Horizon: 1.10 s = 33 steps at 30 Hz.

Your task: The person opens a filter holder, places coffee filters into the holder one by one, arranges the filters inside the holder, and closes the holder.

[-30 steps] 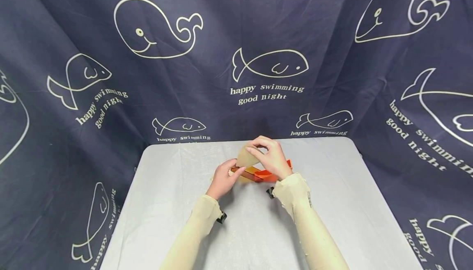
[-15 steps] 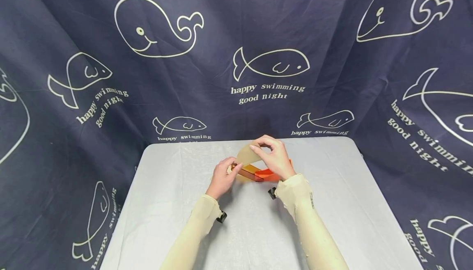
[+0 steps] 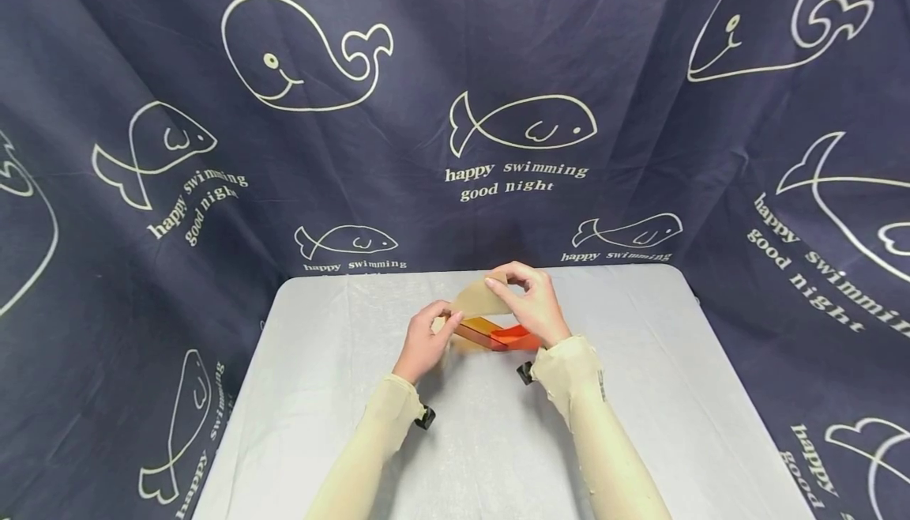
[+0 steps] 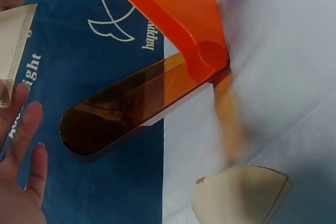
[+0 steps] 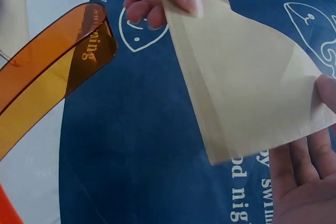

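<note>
A beige cone coffee filter [image 3: 478,299] is held up between both hands above the table. My left hand [image 3: 425,340] pinches its crimped left edge between thumb and fingers, shown closer in the right wrist view. At the other side, my right hand [image 3: 532,305] grips the filter's edge with thumb and fingers. Just below the hands stands an orange case [image 4: 184,14] with a transparent amber lid [image 4: 115,111] swung out from it on a hinge. Beside the case, near the left hand, more beige filters [image 4: 239,195] lie on the table.
The grey-white covered table [image 3: 341,322] ends at its back edge close beyond the hands. A dark blue curtain [image 3: 398,141] printed with whales and fish hangs behind it and at both sides.
The filter has turned from hanging steeply to lying more level across the hands. My left hand has risen slightly and the right hand has shifted a little to the right.
</note>
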### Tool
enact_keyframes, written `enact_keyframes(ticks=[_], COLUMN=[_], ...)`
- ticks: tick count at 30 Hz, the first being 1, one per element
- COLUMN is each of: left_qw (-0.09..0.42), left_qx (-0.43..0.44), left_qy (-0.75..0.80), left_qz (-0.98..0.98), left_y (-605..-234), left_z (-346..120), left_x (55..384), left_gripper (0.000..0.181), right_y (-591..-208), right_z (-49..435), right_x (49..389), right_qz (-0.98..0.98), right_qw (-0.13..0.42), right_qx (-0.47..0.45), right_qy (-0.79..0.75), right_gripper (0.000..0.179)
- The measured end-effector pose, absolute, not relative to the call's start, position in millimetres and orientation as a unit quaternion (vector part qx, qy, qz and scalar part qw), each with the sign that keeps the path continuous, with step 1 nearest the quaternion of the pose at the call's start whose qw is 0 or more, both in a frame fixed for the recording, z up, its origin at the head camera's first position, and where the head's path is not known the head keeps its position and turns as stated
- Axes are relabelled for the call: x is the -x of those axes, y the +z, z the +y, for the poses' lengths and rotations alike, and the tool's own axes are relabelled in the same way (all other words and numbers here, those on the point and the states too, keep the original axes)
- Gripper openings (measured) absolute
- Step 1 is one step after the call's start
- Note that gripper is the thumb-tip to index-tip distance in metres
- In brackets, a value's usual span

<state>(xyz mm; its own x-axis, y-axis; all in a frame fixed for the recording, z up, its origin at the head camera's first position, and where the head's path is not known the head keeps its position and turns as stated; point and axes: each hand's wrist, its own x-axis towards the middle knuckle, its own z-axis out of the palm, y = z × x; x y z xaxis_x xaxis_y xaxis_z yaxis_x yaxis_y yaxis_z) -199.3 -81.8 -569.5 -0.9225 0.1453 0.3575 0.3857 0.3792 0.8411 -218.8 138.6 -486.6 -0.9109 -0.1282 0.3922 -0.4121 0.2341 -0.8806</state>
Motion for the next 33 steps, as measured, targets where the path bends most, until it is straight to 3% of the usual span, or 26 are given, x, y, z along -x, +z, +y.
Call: enact_keyframes(ticks=[7,14,21,25,33], left_qw=[0.115,0.117,0.125,0.138,0.156], left_qx=[0.136,0.121,0.114,0.14,0.162], left_qy=[-0.581,-0.589,-0.574,-0.573,-0.567], left_qz=[-0.794,-0.791,-0.801,-0.796,-0.793], left_y=[-566.6,-567.4,-557.7,-558.7,-563.4], left_z=[-81.8,-79.5,-75.8,-79.9,-78.4], left_x=[198.3,198.0,194.1,197.6,204.2], left_gripper=[0.012,0.007,0.011,0.012,0.007], right_y=[-487.7,-461.2,-464.5,-488.5,-540.7], right_z=[141.5,140.1,145.5,159.2,201.2], right_x=[217.8,200.8,200.2,210.6,217.8], right_qz=[-0.771,-0.771,-0.775,-0.753,-0.701], right_qw=[0.122,0.12,0.097,0.115,0.201], right_qx=[-0.166,-0.171,-0.154,-0.131,-0.023], right_qy=[0.602,0.602,0.605,0.635,0.684], right_gripper=[0.009,0.009,0.021,0.025,0.03])
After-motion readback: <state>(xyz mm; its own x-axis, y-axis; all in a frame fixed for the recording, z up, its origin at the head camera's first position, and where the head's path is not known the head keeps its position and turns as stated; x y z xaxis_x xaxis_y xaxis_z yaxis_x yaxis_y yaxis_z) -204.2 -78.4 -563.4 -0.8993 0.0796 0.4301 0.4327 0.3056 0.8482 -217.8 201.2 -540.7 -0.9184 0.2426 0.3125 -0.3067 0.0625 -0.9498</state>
